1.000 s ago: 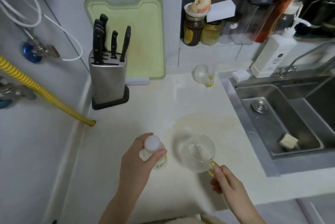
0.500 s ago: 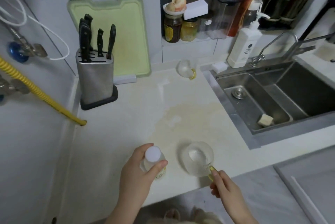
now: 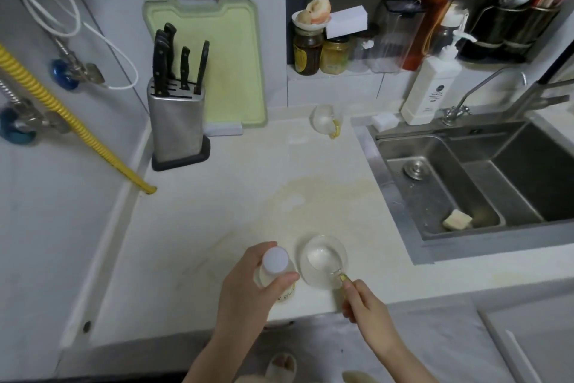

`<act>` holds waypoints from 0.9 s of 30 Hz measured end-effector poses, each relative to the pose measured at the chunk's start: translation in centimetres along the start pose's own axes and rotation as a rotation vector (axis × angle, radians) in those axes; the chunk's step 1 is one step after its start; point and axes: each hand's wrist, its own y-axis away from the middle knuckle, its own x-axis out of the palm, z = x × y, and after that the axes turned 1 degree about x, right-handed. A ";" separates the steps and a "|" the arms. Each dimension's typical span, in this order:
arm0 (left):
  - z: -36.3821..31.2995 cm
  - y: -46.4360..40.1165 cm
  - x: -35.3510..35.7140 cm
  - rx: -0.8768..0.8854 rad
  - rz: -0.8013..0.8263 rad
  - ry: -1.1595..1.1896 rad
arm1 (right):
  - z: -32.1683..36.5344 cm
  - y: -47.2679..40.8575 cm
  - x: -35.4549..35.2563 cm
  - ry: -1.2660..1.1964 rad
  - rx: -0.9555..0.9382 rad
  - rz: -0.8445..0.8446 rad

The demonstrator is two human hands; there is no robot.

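- A person stands at a pale kitchen countertop [image 3: 233, 212], seen from a camera on their head looking down.
- The left hand [image 3: 245, 292] wraps its fingers and thumb around a small bottle [image 3: 273, 267] with a white cap, near the front edge of the counter.
- The right hand [image 3: 363, 302] pinches the yellow handle [image 3: 341, 280] of a clear glass cup [image 3: 323, 261], just to the right of the bottle.
- The bottle stands upright, long axis vertical, its cap pointing up towards the camera.
- The cup also stands mouth up, its handle pointing towards the person's right and the counter edge. Whether it holds any liquid is hard to tell.
- This looks like the set-up for pouring from bottle to cup. The cap is on, so the next move probably calls for the right hand to let go of the handle and twist it off.
- A sink [image 3: 435, 196] lies to the right, and a knife block [image 3: 175, 125] stands at the back.
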 end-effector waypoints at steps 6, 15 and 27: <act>-0.9 2.1 2.0 -0.033 -0.036 0.015 | -0.1 -0.8 -1.4 0.070 -0.049 0.064; -2.9 4.4 4.1 -0.060 -0.085 0.073 | 1.7 0.6 -5.7 0.272 -0.367 0.060; -6.1 4.1 6.4 0.107 -0.003 0.172 | 8.4 4.7 -6.6 0.049 -0.591 0.402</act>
